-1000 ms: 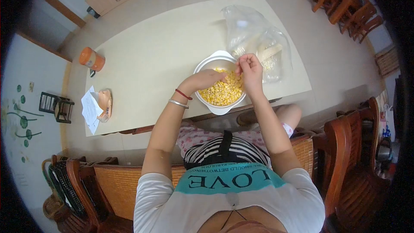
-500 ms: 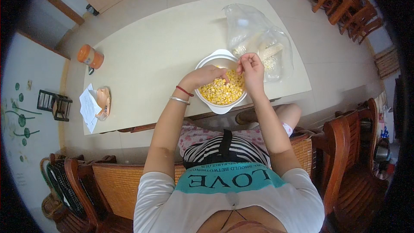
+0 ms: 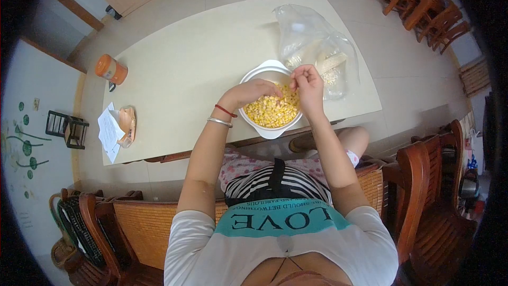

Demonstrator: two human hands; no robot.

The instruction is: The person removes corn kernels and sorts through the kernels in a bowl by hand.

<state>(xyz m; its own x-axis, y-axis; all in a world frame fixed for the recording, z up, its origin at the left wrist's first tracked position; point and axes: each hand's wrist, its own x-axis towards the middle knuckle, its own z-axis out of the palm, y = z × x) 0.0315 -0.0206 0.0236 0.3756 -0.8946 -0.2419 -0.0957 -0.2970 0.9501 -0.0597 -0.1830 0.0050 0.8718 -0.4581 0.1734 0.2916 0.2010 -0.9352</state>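
A white bowl with two handles (image 3: 268, 134) stands at the table's near edge, holding many loose yellow corn kernels (image 3: 267, 115). My left hand (image 3: 250, 92) reaches over its left rim, fingers stretched out and touching the kernels; the fingertips are partly hidden. Above the right rim, my right hand (image 3: 308, 83) is closed in a pinch, thumb against fingers. Whatever lies in that pinch is too small to make out. Just beyond the right hand lies a clear plastic bag (image 3: 301, 26) with pale corn cobs (image 3: 332, 63) and small bits in it.
The cream table (image 3: 196, 69) spans the space ahead. An orange jar (image 3: 111, 69), white papers (image 3: 110, 131) and an orange-brown package (image 3: 127, 125) are at its left end. Behind me is a wooden bench (image 3: 143, 228), with a wooden chair (image 3: 434, 201) to the right.
My left fingers have shifted slightly over the kernels. My right hand keeps its pinch at nearly the same spot, and the bowl has barely moved.
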